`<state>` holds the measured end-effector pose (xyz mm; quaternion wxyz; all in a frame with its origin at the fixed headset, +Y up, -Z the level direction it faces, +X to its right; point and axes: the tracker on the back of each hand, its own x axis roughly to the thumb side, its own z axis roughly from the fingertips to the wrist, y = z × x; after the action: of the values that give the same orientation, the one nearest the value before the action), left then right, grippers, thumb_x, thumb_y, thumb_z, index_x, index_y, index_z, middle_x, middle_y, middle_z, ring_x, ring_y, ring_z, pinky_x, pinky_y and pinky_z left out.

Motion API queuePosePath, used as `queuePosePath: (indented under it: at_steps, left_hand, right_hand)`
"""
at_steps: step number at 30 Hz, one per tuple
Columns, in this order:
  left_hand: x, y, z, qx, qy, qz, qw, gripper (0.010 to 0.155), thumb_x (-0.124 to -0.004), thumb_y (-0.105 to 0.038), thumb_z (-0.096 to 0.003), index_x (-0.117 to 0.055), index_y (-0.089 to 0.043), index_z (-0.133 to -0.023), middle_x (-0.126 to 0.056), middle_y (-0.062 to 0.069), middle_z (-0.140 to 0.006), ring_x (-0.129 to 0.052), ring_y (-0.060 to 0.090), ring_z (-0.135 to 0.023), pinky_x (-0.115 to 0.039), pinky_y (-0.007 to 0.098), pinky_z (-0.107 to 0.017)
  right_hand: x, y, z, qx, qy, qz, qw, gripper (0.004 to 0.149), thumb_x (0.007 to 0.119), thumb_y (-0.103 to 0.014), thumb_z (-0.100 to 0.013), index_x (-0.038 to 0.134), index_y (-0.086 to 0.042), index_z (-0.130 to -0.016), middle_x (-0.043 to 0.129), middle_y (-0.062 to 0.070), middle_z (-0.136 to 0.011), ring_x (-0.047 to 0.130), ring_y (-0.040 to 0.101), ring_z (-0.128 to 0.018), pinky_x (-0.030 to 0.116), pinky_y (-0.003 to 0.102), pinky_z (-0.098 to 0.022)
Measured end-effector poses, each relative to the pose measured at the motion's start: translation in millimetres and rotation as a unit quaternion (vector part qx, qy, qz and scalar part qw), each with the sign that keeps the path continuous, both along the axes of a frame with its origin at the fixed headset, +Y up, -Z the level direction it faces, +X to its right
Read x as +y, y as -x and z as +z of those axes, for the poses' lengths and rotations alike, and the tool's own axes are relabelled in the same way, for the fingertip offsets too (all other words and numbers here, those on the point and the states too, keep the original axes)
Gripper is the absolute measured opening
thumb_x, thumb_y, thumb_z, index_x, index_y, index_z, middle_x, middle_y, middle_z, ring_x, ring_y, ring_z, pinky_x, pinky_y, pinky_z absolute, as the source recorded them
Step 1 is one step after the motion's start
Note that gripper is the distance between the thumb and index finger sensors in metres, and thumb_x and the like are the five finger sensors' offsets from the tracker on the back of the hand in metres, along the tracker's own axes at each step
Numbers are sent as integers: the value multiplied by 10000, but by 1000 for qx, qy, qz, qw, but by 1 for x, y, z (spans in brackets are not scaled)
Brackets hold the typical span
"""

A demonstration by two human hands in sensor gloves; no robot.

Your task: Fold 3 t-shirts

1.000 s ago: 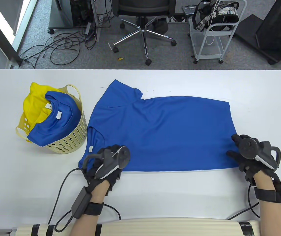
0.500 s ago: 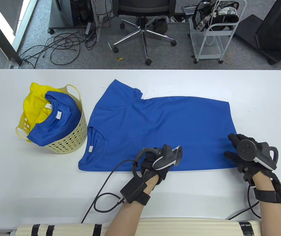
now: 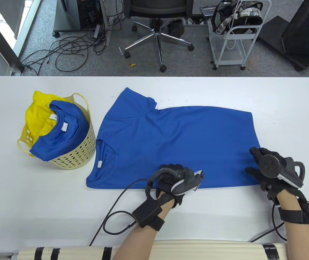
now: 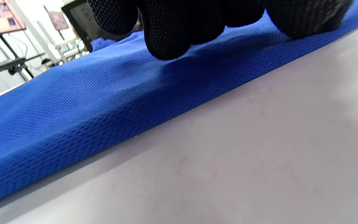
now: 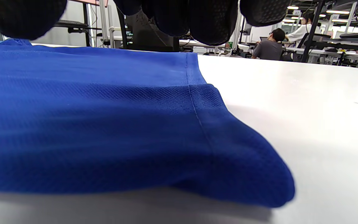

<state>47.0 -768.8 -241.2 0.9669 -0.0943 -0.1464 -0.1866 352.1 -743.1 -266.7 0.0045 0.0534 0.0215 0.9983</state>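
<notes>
Blue mesh-knit t-shirt, halved lengthwise, lies flat mid-table, folded edge along near edge, collar toward perforated yellow basket at left. I see my left hand pressing fingertips on near fold, middle. My right hand flat on hem corner, fingers spread, gripping nothing.

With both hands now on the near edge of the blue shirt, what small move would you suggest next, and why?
Probably pinch that near edge and lift it toward the far side. The blue t-shirt lies flat and already folded once on the table. The left hand rests mid-edge with its fingers on the cloth, and the right hand sits at the hem corner, so both seem placed for that fold.
</notes>
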Motion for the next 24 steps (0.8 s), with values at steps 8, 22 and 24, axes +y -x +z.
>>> queuePosePath:
  at_steps: [8, 22, 24]
  left_hand:
    - [4, -2, 4, -2, 42, 3, 999, 438, -765, -554, -370, -765, -402, -781, -749, -60, -909, -849, 175, -819, -640, 459, -697]
    - [-1, -2, -1, -8, 68, 7, 998, 560, -834, -574, -299, -728, -405, -822, -708, -46, -949, -810, 191, -859, -620, 470, -710]
    - [-1, -1, -2, -11, 65, 9, 998, 522, -846, -544, -314, -749, -413, -810, -729, -48, -936, -828, 184, -845, -630, 468, -704]
  right_hand:
    - [-1, 1, 0, 0, 6, -4, 1000, 743, 786, -517, -360, 473, -256, -981, 564, 128, -1039, 666, 416, -885, 549, 636, -662]
    - [-2, -1, -1, -5, 16, -12, 1000, 740, 786, -513, -363, 473, -254, -982, 559, 131, -1043, 661, 419, -889, 547, 637, -663]
    - [-2, -1, -1, -6, 17, -15, 1000, 737, 785, -513, -364, 474, -255, -981, 560, 129, -1042, 661, 420, -889, 547, 637, -663]
